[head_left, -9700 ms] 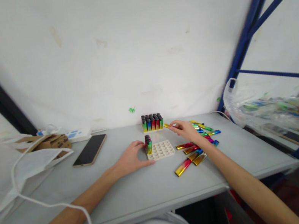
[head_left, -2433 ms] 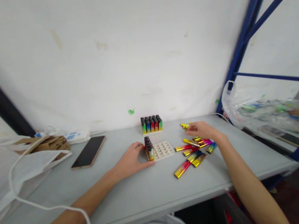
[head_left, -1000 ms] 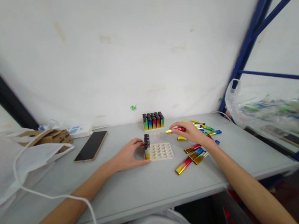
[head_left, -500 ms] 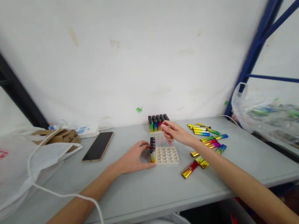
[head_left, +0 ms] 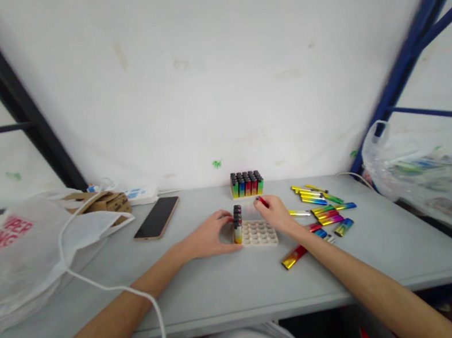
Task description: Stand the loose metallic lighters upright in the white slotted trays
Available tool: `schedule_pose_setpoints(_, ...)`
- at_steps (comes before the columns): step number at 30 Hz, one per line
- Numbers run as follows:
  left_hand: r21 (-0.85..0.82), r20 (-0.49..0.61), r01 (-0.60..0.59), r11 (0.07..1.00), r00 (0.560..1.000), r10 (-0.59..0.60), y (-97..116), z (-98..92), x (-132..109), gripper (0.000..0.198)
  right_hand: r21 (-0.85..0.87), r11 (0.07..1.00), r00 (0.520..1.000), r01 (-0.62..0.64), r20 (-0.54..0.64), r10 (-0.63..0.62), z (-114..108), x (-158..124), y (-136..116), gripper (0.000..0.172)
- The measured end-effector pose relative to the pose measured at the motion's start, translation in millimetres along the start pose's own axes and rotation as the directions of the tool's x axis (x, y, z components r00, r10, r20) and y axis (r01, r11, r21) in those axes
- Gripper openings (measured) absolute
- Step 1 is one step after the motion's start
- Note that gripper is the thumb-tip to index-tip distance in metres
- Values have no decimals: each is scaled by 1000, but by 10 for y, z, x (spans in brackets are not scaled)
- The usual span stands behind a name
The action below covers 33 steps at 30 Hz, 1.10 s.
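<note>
One red lighter [head_left: 263,202], grasped by the right hand [head_left: 276,213], near the far edge of the white tray [head_left: 259,235], long axis slanting. One upright lighter row [head_left: 238,232], tray's left end, leftward of that lighter; left hand [head_left: 209,236] nearer, fingers curved alongside, grip unclear.

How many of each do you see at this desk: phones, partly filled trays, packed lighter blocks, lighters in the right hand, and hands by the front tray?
Phone: 1
Partly filled tray: 1
Packed lighter block: 1
Red lighter in right hand: 1
Hands by tray, counting left hand: 2
Total: 6
</note>
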<state>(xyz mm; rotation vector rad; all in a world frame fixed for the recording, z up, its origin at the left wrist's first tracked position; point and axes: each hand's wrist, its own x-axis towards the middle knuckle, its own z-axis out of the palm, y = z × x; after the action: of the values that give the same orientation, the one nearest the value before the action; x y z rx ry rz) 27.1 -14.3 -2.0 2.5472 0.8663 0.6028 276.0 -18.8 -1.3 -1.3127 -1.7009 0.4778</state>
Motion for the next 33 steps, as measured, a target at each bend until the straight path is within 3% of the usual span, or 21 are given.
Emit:
schedule_pose_setpoints(7,3,8,-8,1000,1000,8,6,-10,0,63,4,999,998,43,49,-44,-23,-26,-54,48)
schedule_pose_setpoints(15,23,3,-4,1000,1000,3,25,-18,-1,66,-66,995,996,74,48,-71,-3,-38,-45,42)
schedule_pose_setpoints(21,24,18,5,1000,1000,-6,37,-32,0,67,-148,934,936,325,188,-296,-210,1,-71,31)
schedule_pose_setpoints(23,20,26,6,1000,1000,-6,45,-42,-1,66,-190,905,915,381,218,-340,-263,17,-56,35)
schedule_pose_setpoints(28,6,25,1,1000,1000,-1,42,-46,-3,65,-226,921,917,316,320,-236,-245,26,-23,48)
schedule_pose_setpoints(33,21,21,7,1000,1000,-7,23,-33,-4,66,-202,937,923,283,321,-210,-121,27,32,41)
